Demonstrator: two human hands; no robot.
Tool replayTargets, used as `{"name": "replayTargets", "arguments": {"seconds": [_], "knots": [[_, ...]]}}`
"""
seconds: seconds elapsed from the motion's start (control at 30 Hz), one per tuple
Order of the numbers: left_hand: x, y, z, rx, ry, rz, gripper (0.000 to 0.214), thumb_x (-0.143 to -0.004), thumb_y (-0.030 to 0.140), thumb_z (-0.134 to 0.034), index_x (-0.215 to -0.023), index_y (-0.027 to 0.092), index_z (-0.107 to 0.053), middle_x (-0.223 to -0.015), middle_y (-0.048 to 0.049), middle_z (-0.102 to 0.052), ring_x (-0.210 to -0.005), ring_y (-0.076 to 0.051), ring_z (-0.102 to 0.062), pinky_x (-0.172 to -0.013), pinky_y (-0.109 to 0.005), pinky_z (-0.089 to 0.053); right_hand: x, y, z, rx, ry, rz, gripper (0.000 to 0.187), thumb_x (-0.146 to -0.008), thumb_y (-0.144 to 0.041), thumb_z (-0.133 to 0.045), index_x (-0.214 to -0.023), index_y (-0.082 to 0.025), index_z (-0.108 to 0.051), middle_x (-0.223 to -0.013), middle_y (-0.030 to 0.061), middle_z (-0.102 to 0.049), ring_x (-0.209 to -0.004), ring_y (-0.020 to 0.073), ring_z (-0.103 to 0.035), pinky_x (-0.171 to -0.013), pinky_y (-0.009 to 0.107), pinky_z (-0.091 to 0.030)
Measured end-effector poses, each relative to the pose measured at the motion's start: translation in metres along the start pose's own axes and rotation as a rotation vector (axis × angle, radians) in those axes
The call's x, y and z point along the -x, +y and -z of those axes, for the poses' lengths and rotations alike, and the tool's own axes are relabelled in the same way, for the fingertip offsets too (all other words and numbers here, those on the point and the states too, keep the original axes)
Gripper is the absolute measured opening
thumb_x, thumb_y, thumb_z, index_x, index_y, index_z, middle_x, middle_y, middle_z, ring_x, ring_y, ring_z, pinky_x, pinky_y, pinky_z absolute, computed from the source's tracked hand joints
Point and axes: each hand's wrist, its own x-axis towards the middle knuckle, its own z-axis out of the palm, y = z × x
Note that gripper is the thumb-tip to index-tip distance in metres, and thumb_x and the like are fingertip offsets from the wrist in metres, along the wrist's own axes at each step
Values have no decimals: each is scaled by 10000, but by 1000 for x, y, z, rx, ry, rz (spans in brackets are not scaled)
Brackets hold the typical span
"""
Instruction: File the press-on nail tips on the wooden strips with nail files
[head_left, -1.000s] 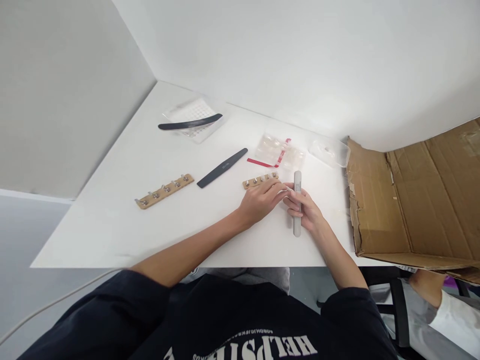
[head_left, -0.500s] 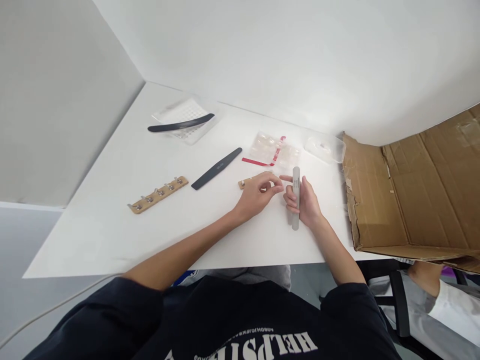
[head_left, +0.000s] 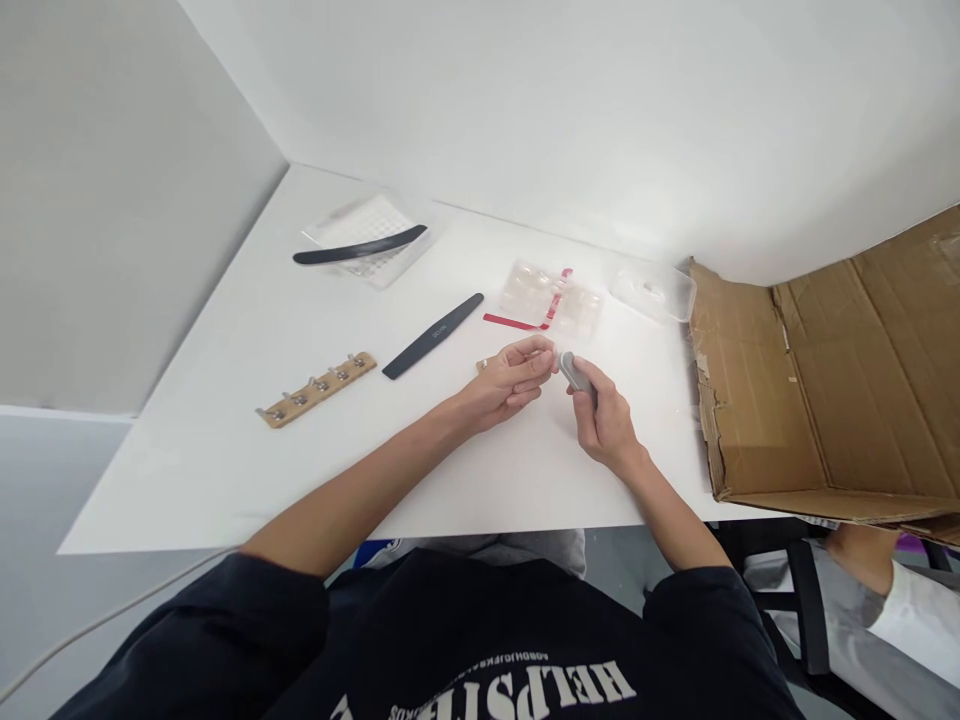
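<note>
The right hand (head_left: 607,425) grips a grey stick (head_left: 571,372) near the middle of the white table (head_left: 187,480), its fingers (head_left: 589,395) clamped around the stick so that only the rounded end shows, pointing far and left. That end sits just beside the left hand (head_left: 510,380), whose fingers (head_left: 536,352) are curled together with their tips toward the stick; whether they pinch something small, I cannot tell. A short grip close to the end, as here, looks the steadier way to work at the fingertips, with both hands kept close and the pressure light. Partly under the left hand lies a wooden strip (head_left: 481,366), mostly hidden, and farther left lies a second wooden strip (head_left: 315,390) with a row of metal studs. A black nail file (head_left: 433,337) lies between them and the far edge, and another black file (head_left: 360,245) rests across a clear tray (head_left: 397,262) holding a pale grid. At the far centre, a clear blister pack (head_left: 551,297) holds pale pieces beside a red strip (head_left: 514,321). To its right, a clear box (head_left: 652,293) with something small inside stands next to an open cardboard box (head_left: 780,400).
</note>
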Motion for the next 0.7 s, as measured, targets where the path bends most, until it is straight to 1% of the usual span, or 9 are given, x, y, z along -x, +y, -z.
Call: {"name": "replayTargets", "arguments": {"seconds": [0.1, 0.13, 0.23, 0.27, 0.33, 0.4, 0.5, 0.6, 0.7], "knots": [[0, 1, 1, 40, -12, 48, 383, -735, 339, -985, -862, 133, -688, -725, 68, -531, -440, 26, -260, -323, -78, -250, -5, 3, 5, 89, -34, 62, 423, -1086, -367, -406, -1494, -335, -514, -1039, 90, -720, -840, 240, -675, -706, 397, -588], [0, 1, 2, 45, -16, 59, 380, -732, 337, -987, -856, 130, -693, -731, 63, -547, -438, 29, -253, -320, -74, -250, -6, 4, 7, 113, -10, 64, 425, -1086, -358, -410, -1495, -338, -521, -1053, 91, -722, -844, 238, -675, -702, 388, -584], [0, 1, 2, 56, -22, 78, 376, -737, 334, -985, -824, 119, -689, -772, 37, -612, -433, 37, -234, -315, -65, -252, -8, 10, 10, 144, 130, 66, 445, -1085, -337, -421, -1519, -348, -519, -1084, 92, -718, -843, 233, -667, -710, 383, -578], [0, 1, 3, 65, -23, 83, 363, -744, 322, -979, -828, 120, -691, -765, 37, -612, -431, 36, -230, -313, -64, -250, -8, 11, 10, 142, 144, 84, 449, -1080, -334, -429, -1517, -347, -529, -1068, 91, -718, -834, 233, -662, -698, 378, -572], [-1, 0, 3, 86, -27, 89, 321, -764, 286, -962, -854, 123, -701, -747, 43, -600, -424, 32, -227, -307, -67, -239, -8, 13, 9, 138, 94, 110, 447, -1065, -330, -445, -1495, -337, -566, -1012, 88, -714, -810, 232, -647, -663, 365, -556], [-2, -2, 4, 98, -30, 89, 286, -782, 252, -944, -855, 121, -700, -753, 39, -605, -421, 32, -232, -305, -68, -232, -7, 13, 8, 143, 60, 81, 450, -1057, -328, -446, -1484, -325, -589, -971, 87, -702, -800, 234, -632, -654, 362, -553], [-3, -3, 5, 102, -22, 99, 276, -795, 240, -932, -824, 112, -690, -764, 32, -614, -419, 37, -237, -306, -65, -237, -7, 13, 6, 144, 119, 62, 460, -1056, -324, -453, -1495, -320, -589, -956, 86, -691, -798, 238, -622, -663, 369, -561], [-3, -3, 6, 115, 2, 102, 259, -786, 218, -934, -879, 116, -714, -742, 50, -589, -415, 33, -243, -302, -66, -240, -8, 14, 5, 159, 80, 119, 451, -1045, -304, -485, -1474, -336, -620, -961, 84, -704, -803, 231, -642, -643, 344, -544], [-4, -1, 6, 101, 8, 92, 266, -793, 230, -932, -861, 112, -704, -769, 40, -606, -416, 38, -243, -302, -61, -248, -8, 14, 4, 206, 122, 102, 473, -1053, -271, -448, -1497, -323, -600, -983, 96, -712, -813, 225, -647, -649, 338, -544]]}}
